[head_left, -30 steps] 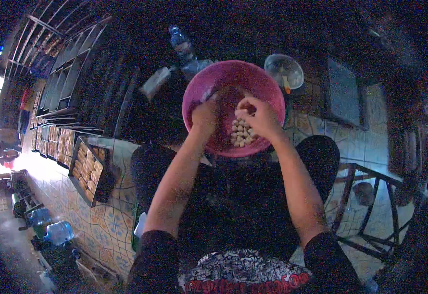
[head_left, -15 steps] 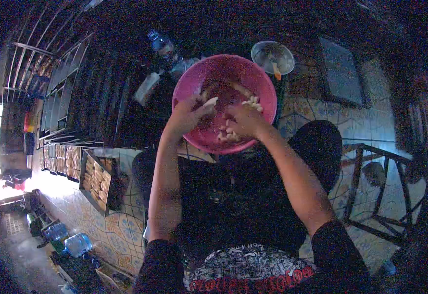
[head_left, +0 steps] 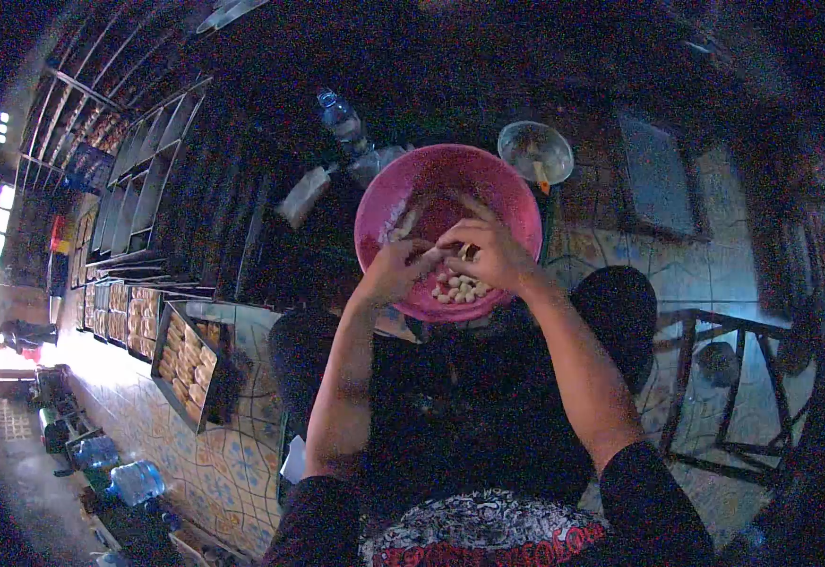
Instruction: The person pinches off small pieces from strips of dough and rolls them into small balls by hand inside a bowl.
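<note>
A pink plastic basin [head_left: 532,213] sits in front of my knees. Small pale lumps that look like dough [head_left: 460,289] lie together at its near side, below my fingers. My left hand [head_left: 395,272] and my right hand [head_left: 490,255] are inside the basin, fingertips meeting near its middle. Between them they pinch a small pale piece of dough, mostly covered by the fingers. Behind my left hand, another whitish strip [head_left: 401,223] shows against the basin's left wall. A longer pale strip [head_left: 475,206] lies beyond my right hand.
A metal bowl [head_left: 562,151] with an orange-handled tool stands behind the basin to the right. At the back left is a plastic bottle [head_left: 342,118]. Trays of bread-like rolls [head_left: 186,364] line the left floor. A dark metal frame [head_left: 682,397] stands right.
My hands have come together at the basin's middle; before, they were apart, with a white strip at the left one. The view has shifted, so the basin sits lower and further right.
</note>
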Tool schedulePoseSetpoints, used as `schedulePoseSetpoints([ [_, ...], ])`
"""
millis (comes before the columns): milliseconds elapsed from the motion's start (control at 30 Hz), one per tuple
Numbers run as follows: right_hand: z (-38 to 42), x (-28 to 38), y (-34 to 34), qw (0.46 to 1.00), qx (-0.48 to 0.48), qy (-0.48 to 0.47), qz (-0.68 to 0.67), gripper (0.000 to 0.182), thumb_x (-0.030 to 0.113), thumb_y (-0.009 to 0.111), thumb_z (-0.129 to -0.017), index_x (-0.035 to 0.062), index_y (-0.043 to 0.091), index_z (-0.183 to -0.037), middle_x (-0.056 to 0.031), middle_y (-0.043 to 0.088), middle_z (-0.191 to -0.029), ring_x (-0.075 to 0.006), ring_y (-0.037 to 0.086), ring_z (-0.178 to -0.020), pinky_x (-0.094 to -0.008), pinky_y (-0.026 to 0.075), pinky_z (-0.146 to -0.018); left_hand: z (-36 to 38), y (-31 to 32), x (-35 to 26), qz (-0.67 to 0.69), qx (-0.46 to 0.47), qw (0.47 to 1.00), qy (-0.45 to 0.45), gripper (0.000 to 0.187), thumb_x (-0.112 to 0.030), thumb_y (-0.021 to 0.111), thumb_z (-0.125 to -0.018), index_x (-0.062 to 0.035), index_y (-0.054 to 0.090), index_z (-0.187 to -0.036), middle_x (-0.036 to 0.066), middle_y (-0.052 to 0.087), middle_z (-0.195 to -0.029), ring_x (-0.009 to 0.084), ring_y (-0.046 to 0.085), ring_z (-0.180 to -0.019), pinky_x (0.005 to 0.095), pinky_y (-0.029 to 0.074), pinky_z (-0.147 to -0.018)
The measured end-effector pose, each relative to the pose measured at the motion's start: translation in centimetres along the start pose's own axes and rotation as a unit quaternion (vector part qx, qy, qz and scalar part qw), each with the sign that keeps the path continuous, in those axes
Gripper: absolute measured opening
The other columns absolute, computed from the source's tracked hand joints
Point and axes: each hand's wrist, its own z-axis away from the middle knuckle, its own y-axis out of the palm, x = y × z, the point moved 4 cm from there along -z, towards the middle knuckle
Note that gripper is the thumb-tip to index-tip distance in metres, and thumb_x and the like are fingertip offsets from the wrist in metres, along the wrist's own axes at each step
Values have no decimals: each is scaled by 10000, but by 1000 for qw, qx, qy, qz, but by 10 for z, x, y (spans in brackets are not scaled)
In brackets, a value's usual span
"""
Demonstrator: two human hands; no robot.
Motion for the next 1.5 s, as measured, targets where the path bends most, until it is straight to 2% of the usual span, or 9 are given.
schedulePoseSetpoints([
  [500, 1, 0, 1, 997, -26, 70, 5, 243, 225, 784, -848, 36, 725, -990, -126, 732, -940, -307, 715, -920, -393, 555, -828, -7, 5, 2, -121, -120, 985, 14, 285, -243, 677, -939, -20, 740, -1105, 179, 704, -1198, 262, 681, -1091, 351, 514, -949],
  [567, 5, -9, 5, 996, -39, 73, 15, 252, 236, 779, -860, 33, 721, -998, -127, 736, -935, -278, 724, -896, -380, 552, -815, -3, 9, -9, 142, -66, 987, 41, 282, -198, 680, -945, -18, 716, -1159, 143, 710, -1192, 225, 666, -1106, 345, 515, -955],
  [733, 1, -4, -3, 988, -74, 131, -48, 211, 213, 729, -917, 17, 704, -992, -106, 736, -919, -194, 711, -892, -350, 540, -801, 2, -2, -27, 37, -54, 997, 40, 266, -129, 655, -970, 10, 689, -1194, 122, 720, -1147, 190, 658, -1090, 341, 520, -960],
  [933, 4, -25, 15, 972, -114, 167, -123, 196, 199, 712, -926, 18, 665, -986, -89, 708, -922, -210, 680, -920, -362, 524, -841, -14, 12, 9, 270, -128, 952, 61, 243, -93, 731, -882, -1, 710, -1105, 99, 737, -1033, 207, 696, -992, 357, 551, -881],
  [1000, 5, -29, 18, 967, -105, 185, -138, 186, 193, 715, -916, 30, 658, -985, -91, 700, -930, -248, 681, -937, -385, 528, -852, -10, 6, -9, -114, -168, 974, 100, 227, -100, 749, -851, -21, 720, -1061, 121, 732, -1016, 256, 715, -935, 353, 554, -849],
  [1200, 14, -46, 23, 918, -74, 347, -176, 143, 160, 697, -881, 31, 657, -932, -84, 700, -915, -254, 687, -876, -393, 531, -861, -7, 19, -5, 8, -168, 982, 85, 228, -200, 744, -869, -55, 731, -1045, 146, 733, -973, 307, 713, -884, 391, 549, -792],
  [1267, 18, -71, 36, 943, -51, 234, -232, 155, 159, 623, -951, 48, 698, -1029, -19, 694, -890, -95, 627, -763, -261, 495, -686, -9, 20, -2, 26, -161, 985, 54, 230, -223, 731, -879, -61, 723, -1043, 168, 728, -951, 340, 703, -867, 408, 540, -770],
  [1400, 32, -79, 11, 913, -41, 363, -185, 229, 248, 635, -897, 53, 746, -945, -72, 724, -1008, -221, 677, -946, -373, 509, -902, -10, 17, 8, -70, -192, 974, 100, 188, -214, 677, -906, -45, 690, -986, 211, 699, -954, 425, 668, -912, 467, 523, -789],
  [1500, 29, -83, -19, 869, -165, 330, -330, 305, 260, 585, -1000, 1, 702, -1112, -40, 711, -921, -78, 617, -700, -241, 484, -578, -16, 4, 29, -107, -229, 965, 68, 217, -155, 630, -904, -5, 652, -1058, 232, 673, -1080, 424, 646, -1011, 492, 510, -861],
])
